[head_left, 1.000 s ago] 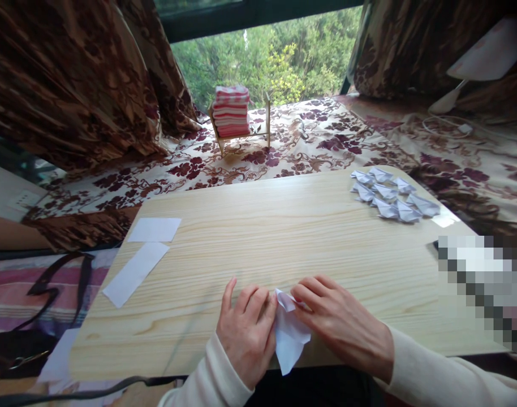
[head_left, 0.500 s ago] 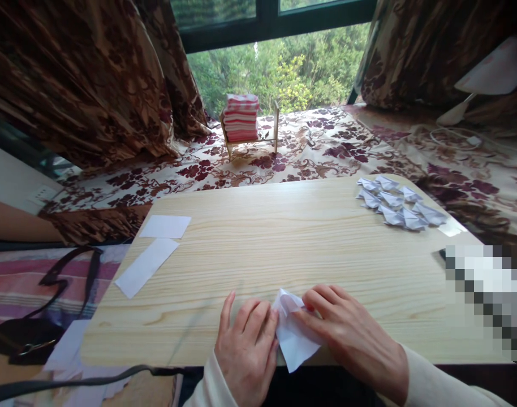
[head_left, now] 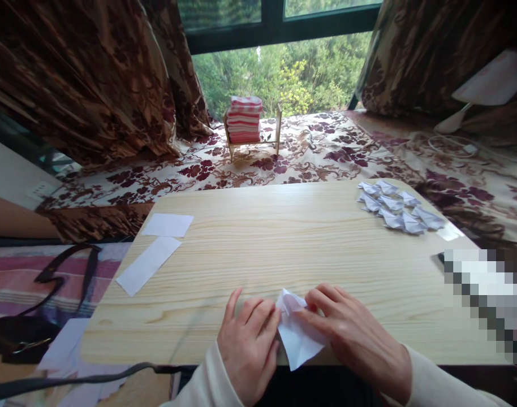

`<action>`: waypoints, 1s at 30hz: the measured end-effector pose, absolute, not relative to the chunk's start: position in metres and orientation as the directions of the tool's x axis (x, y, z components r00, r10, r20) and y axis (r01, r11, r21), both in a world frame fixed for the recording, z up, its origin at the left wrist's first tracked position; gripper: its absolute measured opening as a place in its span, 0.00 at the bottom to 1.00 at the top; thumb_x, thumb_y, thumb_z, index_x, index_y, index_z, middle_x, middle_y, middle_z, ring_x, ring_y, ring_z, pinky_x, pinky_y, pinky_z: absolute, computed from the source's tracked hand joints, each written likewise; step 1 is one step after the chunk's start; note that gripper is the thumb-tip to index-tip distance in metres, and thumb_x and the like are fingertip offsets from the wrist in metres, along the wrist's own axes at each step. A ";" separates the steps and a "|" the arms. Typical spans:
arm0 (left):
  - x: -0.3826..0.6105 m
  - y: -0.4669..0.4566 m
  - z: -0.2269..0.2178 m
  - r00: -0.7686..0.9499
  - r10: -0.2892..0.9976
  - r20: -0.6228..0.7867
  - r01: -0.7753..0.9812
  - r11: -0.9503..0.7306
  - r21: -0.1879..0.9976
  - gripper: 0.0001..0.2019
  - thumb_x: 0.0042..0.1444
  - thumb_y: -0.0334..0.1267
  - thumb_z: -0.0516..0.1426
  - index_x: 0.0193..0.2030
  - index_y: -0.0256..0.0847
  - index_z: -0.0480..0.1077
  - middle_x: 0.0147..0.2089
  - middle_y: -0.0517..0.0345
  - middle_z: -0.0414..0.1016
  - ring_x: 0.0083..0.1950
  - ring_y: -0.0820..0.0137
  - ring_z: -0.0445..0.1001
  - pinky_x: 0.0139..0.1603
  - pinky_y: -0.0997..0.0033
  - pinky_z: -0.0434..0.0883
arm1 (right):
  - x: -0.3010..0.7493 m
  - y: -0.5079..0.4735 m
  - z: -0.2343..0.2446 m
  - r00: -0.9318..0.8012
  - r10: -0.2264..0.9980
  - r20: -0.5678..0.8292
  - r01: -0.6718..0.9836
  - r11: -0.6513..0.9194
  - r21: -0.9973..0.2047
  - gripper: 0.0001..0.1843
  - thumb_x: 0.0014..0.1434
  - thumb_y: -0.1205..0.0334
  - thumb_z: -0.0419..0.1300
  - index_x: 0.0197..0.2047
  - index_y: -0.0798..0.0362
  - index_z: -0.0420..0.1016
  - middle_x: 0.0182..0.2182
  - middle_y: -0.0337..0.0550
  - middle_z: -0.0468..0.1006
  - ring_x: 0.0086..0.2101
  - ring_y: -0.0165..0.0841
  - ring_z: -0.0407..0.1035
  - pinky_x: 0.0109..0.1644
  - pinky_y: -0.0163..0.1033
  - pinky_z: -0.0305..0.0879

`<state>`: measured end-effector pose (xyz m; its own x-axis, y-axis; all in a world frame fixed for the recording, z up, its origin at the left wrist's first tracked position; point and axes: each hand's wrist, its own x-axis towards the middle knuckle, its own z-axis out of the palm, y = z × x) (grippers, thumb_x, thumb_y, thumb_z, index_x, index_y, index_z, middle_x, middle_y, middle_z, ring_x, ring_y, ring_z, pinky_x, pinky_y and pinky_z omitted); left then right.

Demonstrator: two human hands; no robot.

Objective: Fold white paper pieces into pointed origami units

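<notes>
A partly folded sheet of white paper (head_left: 300,336) lies at the near edge of the wooden table (head_left: 241,243), its top drawn into a point and its lower part flaring out. My left hand (head_left: 252,342) grips the sheet's left side with fingers bent. From the right, my right hand (head_left: 354,333) pinches the paper, a finger pressed onto its upper fold. Two flat white paper strips (head_left: 148,265) rest on the table's left side. Several folded paper pieces (head_left: 398,206) are grouped at the far right corner.
A small rack with stacked pink-striped cloths (head_left: 245,120) stands on the floral-covered ledge beyond the table. On the right ledge is a lamp (head_left: 491,79). A blurred-out object (head_left: 483,294) sits at the table's right edge. A black strapped bag (head_left: 29,333) lies at left.
The view has shifted slightly. Both hands stay on the same paper, with only a slight shift of the fingers along its fold.
</notes>
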<state>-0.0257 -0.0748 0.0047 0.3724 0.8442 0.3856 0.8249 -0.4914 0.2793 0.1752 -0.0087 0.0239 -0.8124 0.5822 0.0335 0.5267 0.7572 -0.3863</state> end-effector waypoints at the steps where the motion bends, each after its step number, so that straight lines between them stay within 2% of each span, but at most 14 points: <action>1: -0.024 -0.078 0.003 0.365 0.833 0.416 0.822 -0.498 0.277 0.17 0.54 0.31 0.48 0.50 0.36 0.68 0.49 0.51 0.72 0.51 0.62 0.65 0.63 0.47 0.46 | 0.175 -0.009 0.024 -0.813 0.582 0.022 0.527 0.751 -0.397 0.10 0.56 0.68 0.59 0.42 0.49 0.69 0.35 0.42 0.68 0.36 0.37 0.58 0.38 0.41 0.55; 4: -0.013 -0.088 -0.004 0.329 0.787 0.522 0.816 -0.515 0.262 0.18 0.54 0.33 0.47 0.49 0.35 0.69 0.50 0.51 0.73 0.51 0.62 0.66 0.63 0.47 0.46 | 0.175 -0.009 0.027 -0.819 0.573 -0.021 0.522 0.729 -0.443 0.11 0.55 0.70 0.59 0.43 0.50 0.69 0.36 0.43 0.68 0.37 0.37 0.58 0.39 0.41 0.56; 7: -0.003 -0.091 -0.012 0.291 0.775 0.561 0.827 -0.498 0.260 0.19 0.56 0.40 0.46 0.49 0.34 0.70 0.48 0.48 0.74 0.51 0.60 0.67 0.62 0.46 0.47 | 0.174 -0.008 0.029 -0.820 0.569 -0.063 0.522 0.697 -0.491 0.10 0.56 0.71 0.57 0.42 0.51 0.70 0.36 0.43 0.68 0.38 0.37 0.58 0.40 0.42 0.57; 14: 0.002 -0.088 -0.016 0.331 0.825 0.459 0.874 -0.451 0.182 0.29 0.51 0.53 0.50 0.54 0.35 0.66 0.54 0.44 0.69 0.56 0.55 0.63 0.62 0.43 0.43 | 0.176 -0.001 0.032 -0.824 0.558 -0.103 0.508 0.645 -0.570 0.10 0.54 0.74 0.55 0.39 0.52 0.71 0.35 0.43 0.67 0.37 0.36 0.57 0.40 0.41 0.58; 17: 0.004 -0.088 -0.017 0.327 0.844 0.424 0.889 -0.427 0.164 0.30 0.51 0.55 0.50 0.55 0.37 0.65 0.56 0.46 0.68 0.56 0.55 0.62 0.62 0.43 0.42 | 0.178 0.002 0.034 -0.842 0.532 -0.093 0.473 0.642 -0.604 0.13 0.52 0.77 0.54 0.38 0.52 0.71 0.36 0.43 0.68 0.38 0.36 0.57 0.41 0.40 0.58; 22: 0.009 -0.089 -0.020 0.308 0.843 0.442 0.907 -0.400 0.133 0.30 0.51 0.56 0.50 0.56 0.40 0.65 0.56 0.46 0.68 0.57 0.56 0.62 0.63 0.44 0.41 | 0.178 0.006 0.035 -0.850 0.520 -0.082 0.456 0.648 -0.611 0.14 0.50 0.78 0.54 0.38 0.52 0.71 0.35 0.44 0.68 0.37 0.36 0.58 0.41 0.40 0.59; 27: 0.016 -0.088 -0.020 0.244 0.835 0.494 0.918 -0.363 0.160 0.29 0.49 0.57 0.53 0.53 0.38 0.68 0.53 0.47 0.71 0.55 0.57 0.63 0.63 0.49 0.43 | 0.180 0.009 0.039 -0.859 0.508 -0.071 0.433 0.644 -0.630 0.13 0.53 0.76 0.53 0.39 0.52 0.72 0.34 0.44 0.69 0.36 0.36 0.60 0.39 0.40 0.61; 30: 0.017 -0.087 -0.020 0.233 0.839 0.491 0.921 -0.353 0.165 0.30 0.49 0.57 0.53 0.54 0.38 0.67 0.54 0.47 0.70 0.55 0.57 0.63 0.63 0.49 0.42 | 0.183 0.016 0.040 -0.835 0.550 0.015 0.419 0.653 -0.631 0.18 0.55 0.76 0.49 0.44 0.51 0.71 0.34 0.45 0.69 0.36 0.35 0.62 0.39 0.39 0.62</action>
